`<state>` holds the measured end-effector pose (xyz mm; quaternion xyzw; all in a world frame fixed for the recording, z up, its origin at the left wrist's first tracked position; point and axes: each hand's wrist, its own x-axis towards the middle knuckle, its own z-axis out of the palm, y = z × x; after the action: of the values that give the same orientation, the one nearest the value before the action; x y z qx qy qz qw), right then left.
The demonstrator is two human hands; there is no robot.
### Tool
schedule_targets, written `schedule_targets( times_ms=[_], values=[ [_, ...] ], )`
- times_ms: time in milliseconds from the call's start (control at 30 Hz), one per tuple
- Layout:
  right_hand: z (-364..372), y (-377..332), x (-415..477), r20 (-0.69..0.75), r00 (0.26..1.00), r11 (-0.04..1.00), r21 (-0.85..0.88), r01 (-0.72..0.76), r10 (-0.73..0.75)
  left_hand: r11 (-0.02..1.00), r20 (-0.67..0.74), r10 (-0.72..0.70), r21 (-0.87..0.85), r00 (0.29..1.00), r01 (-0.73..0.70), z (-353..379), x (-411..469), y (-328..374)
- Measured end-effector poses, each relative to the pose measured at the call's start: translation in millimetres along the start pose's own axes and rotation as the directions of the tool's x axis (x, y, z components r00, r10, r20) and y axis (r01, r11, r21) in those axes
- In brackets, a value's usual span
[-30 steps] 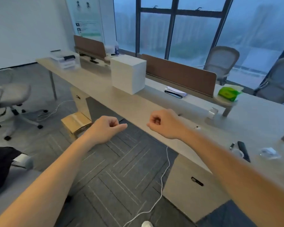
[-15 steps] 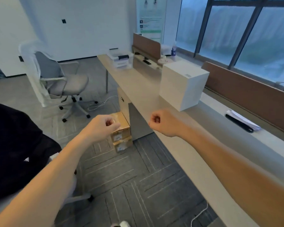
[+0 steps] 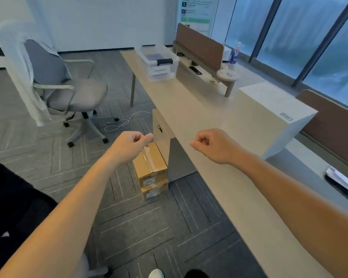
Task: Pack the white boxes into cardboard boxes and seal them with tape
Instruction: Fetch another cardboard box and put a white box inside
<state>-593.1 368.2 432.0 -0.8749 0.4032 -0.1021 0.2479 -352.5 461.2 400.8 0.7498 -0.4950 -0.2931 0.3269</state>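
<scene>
A large white box [image 3: 269,117] stands on the long beige desk [image 3: 199,117], to the right of my hands. Two taped cardboard boxes [image 3: 151,169] are stacked on the carpet beside the desk's drawer unit [image 3: 161,131]. My left hand [image 3: 131,145] hovers in the air above the top cardboard box, fingers curled, holding nothing. Over the desk's front edge my right hand [image 3: 211,145] is also curled into a loose fist and empty.
A grey office chair [image 3: 64,87] with a white garment over its back stands on the carpet at left. A clear plastic bin [image 3: 159,65] sits at the desk's far end. A brown divider [image 3: 199,47] and a bottle [image 3: 233,57] lie beyond. A white cable [image 3: 125,121] trails on the floor.
The view has swung left and come closer to the stacked cardboard boxes. Both hands stay curled and empty, held out in front.
</scene>
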Motion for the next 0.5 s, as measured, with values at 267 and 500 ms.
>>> schedule_targets(
  times_ms=[267, 500],
  values=[
    [28, 33, 149, 0.12, 0.993, 0.992, 0.124, -0.016, 0.001, 0.996, 0.079, -0.07, 0.062, 0.994, 0.065, -12, 136, -28],
    [71, 63, 263, 0.264, 0.958, 0.901, 0.379, -0.212, 0.115, 0.983, 0.079, -0.154, 0.114, 0.985, 0.144, -22, 248, -62]
  ],
)
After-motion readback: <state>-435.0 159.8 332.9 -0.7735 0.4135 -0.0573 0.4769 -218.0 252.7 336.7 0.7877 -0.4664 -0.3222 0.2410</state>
